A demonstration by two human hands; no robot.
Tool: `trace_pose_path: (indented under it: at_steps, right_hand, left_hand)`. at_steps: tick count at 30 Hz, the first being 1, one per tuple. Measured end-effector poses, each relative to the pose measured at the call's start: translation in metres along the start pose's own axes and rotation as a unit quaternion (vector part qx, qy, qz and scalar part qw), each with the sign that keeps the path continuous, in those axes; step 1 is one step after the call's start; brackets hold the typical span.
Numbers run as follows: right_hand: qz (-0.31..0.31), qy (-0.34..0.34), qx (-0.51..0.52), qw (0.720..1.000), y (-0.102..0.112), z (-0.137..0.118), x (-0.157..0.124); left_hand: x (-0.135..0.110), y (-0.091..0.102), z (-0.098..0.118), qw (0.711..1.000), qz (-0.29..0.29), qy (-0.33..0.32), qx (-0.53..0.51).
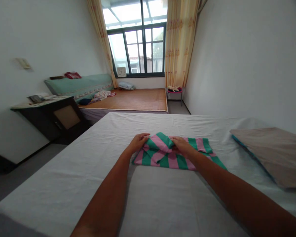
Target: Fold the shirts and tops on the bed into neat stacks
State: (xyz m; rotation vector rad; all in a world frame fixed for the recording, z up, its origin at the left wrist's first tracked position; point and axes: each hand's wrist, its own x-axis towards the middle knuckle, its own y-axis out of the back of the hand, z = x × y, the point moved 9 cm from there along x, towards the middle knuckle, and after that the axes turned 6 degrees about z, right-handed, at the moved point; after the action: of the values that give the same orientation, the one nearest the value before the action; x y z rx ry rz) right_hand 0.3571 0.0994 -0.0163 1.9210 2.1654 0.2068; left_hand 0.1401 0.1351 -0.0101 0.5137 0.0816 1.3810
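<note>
A cloth with green and pink stripes (172,162) lies partly folded on the white sheet (88,174), its long side running left to right. My left hand (138,142) grips the left edge of a raised flap of the cloth, fingers closed on it. On the other side of that flap, my right hand (182,144) pinches the fabric between thumb and fingers. The flap stands up between both hands and tilts a little. A folded strip of the same cloth reaches out to the right beyond my right hand.
A folded beige-brown piece with a blue edge (273,151) lies at the right. Beyond the white-covered surface is a bed with a brown mat (140,98). A dark cabinet (61,118) stands left, and a small stool (174,92) sits near the curtain.
</note>
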Motion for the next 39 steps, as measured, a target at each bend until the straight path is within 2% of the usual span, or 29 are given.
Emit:
trace_pose_path:
  at_steps: [2, 3, 4, 6, 8, 11, 12, 15, 17, 20, 22, 24, 27, 29, 31, 34, 37, 39]
  right_hand:
    - [-0.045, -0.074, 0.017, 0.996, -0.003, 0.015, 0.000]
    - [-0.062, -0.083, 0.004, 0.995, -0.003, 0.018, 0.001]
    - [-0.066, -0.070, -0.020, 0.995, -0.003, 0.018, 0.002]
    - [-0.052, 0.004, -0.096, 0.994, 0.001, 0.010, 0.004]
    - [-0.044, 0.074, -0.175, 0.981, 0.003, 0.003, 0.003]
    - [-0.074, 0.096, -0.283, 0.951, 0.005, 0.007, -0.001]
    - [-0.067, 0.102, -0.327, 0.937, 0.009, 0.006, -0.001]
    - [0.031, 0.183, -0.419, 0.889, 0.022, -0.019, -0.006]
    - [0.058, 0.274, -0.413, 0.866, 0.012, -0.040, -0.018]
    - [-0.045, 0.397, -0.413, 0.818, -0.031, -0.052, -0.045]
    - [-0.102, 0.408, -0.447, 0.790, -0.047, -0.045, -0.056]
    - [-0.099, 0.363, -0.486, 0.788, -0.041, -0.036, -0.055]
    - [-0.039, 0.302, -0.515, 0.802, -0.019, -0.035, -0.048]
    - [-0.010, 0.325, -0.486, 0.811, -0.017, -0.043, -0.047]
    - [-0.004, 0.364, -0.444, 0.819, -0.023, -0.046, -0.045]
    - [-0.007, 0.349, -0.430, 0.833, -0.024, -0.024, -0.030]
    - [-0.002, 0.275, -0.465, 0.841, 0.006, 0.017, -0.012]
    - [0.031, 0.229, -0.488, 0.842, 0.043, 0.040, -0.004]
  left_hand:
    - [0.002, -0.002, -0.004, 0.999, 0.007, -0.007, 0.037]
    - [0.001, -0.004, -0.004, 0.999, 0.003, -0.011, 0.050]
    - [0.001, -0.005, -0.005, 0.998, -0.003, -0.015, 0.062]
    - [-0.001, -0.006, -0.004, 0.994, -0.017, -0.026, 0.103]
    - [-0.002, -0.005, -0.002, 0.985, -0.021, -0.032, 0.167]
    - [-0.005, -0.001, 0.004, 0.959, -0.009, -0.025, 0.281]
    - [-0.005, 0.000, 0.008, 0.948, 0.002, -0.026, 0.317]
    - [-0.007, -0.003, 0.031, 0.919, 0.051, -0.053, 0.388]
    - [-0.009, -0.017, 0.045, 0.917, 0.058, -0.088, 0.386]
    - [-0.015, -0.056, 0.049, 0.920, -0.006, -0.134, 0.369]
    - [-0.020, -0.075, 0.040, 0.907, -0.043, -0.143, 0.394]
    - [-0.022, -0.084, 0.029, 0.891, -0.054, -0.136, 0.430]
    - [-0.021, -0.085, 0.020, 0.879, -0.052, -0.134, 0.455]
    - [-0.020, -0.085, 0.019, 0.876, -0.047, -0.138, 0.460]
    - [-0.020, -0.085, 0.021, 0.874, -0.046, -0.141, 0.463]
    - [-0.025, -0.084, 0.027, 0.874, -0.040, -0.134, 0.466]
    - [-0.029, -0.083, 0.031, 0.877, -0.040, -0.116, 0.465]
    - [-0.031, -0.084, 0.031, 0.879, -0.051, -0.107, 0.462]
